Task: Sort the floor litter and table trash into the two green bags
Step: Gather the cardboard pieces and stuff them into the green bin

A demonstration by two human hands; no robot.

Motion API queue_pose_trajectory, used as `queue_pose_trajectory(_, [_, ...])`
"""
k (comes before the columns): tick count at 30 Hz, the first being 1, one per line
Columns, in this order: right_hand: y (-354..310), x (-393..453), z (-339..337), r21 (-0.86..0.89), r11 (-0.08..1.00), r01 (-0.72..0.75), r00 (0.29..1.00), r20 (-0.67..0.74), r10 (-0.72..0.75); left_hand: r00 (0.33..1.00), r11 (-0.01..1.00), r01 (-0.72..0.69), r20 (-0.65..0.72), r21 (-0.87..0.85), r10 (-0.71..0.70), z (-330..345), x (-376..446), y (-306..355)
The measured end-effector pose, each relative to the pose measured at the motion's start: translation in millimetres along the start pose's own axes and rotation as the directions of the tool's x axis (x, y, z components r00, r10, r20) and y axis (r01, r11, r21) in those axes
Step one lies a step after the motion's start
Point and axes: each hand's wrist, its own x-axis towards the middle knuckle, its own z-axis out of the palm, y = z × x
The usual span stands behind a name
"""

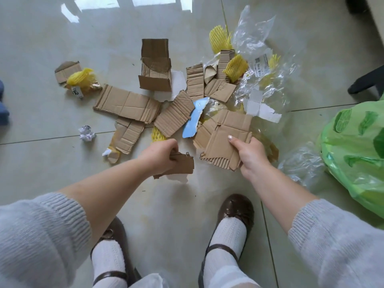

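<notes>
Two brown glossy strap shoes (pixel 236 208) over white ribbed socks stand on the pale tiled floor (pixel 41 159) at 6 o'clock, with grey knitted sleeves (pixel 41 231) to either side. Ahead of them, the left hand (pixel 159 154) has its fingers curled round a small torn brown cardboard scrap (pixel 180 166), held clear of the floor. Just beside it at 3 o'clock, the right hand (pixel 250 155) grips the near corner of a larger creased brown cardboard sheet (pixel 226 138), thumb on top. A translucent green plastic bag with leaf prints (pixel 357 150) lies at 3 o'clock, near the right hand, crumpled clear film (pixel 301 165) against it. Beyond the hands spreads the litter: flat cardboard pieces (pixel 126 104), a blue-and-white card shard (pixel 196 117), a crumpled white paper ball (pixel 86 133) at 9 o'clock. Further off, yellow foam fruit netting (pixel 82 79) carries a tag reading "15", and clear plastic wrap (pixel 253 38) at 1 o'clock bears a white label whose print is too small to read.
</notes>
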Motion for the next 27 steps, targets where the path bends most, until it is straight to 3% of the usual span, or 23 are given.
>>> queue_pose_trajectory(7, [-18,-19,-8,0.129,0.988,0.087,0.996,0.015,-0.09,0.987,0.997,0.047,-0.151,-0.063,-0.056,-34,-14,-7])
queue_pose_trajectory(10, [-25,-19,-4,0.139,0.983,0.119,0.993,-0.015,-0.118,0.962,0.976,0.06,-0.248,-0.21,-0.112,-48,-12,-15])
queue_pose_trajectory(12, [-32,-16,1,0.168,0.976,0.137,0.99,-0.044,-0.131,0.957,0.949,0.049,-0.257,-0.311,-0.134,-56,-8,-16])
queue_pose_trajectory(21, [-61,13,27,0.233,0.943,0.238,0.96,-0.202,-0.192,0.952,0.893,0.08,-0.23,-0.443,-0.2,-71,49,-12])
queue_pose_trajectory(27, [-72,37,40,0.205,0.931,0.301,0.928,-0.289,-0.236,0.967,0.945,0.089,-0.201,-0.314,-0.158,-55,80,-1])
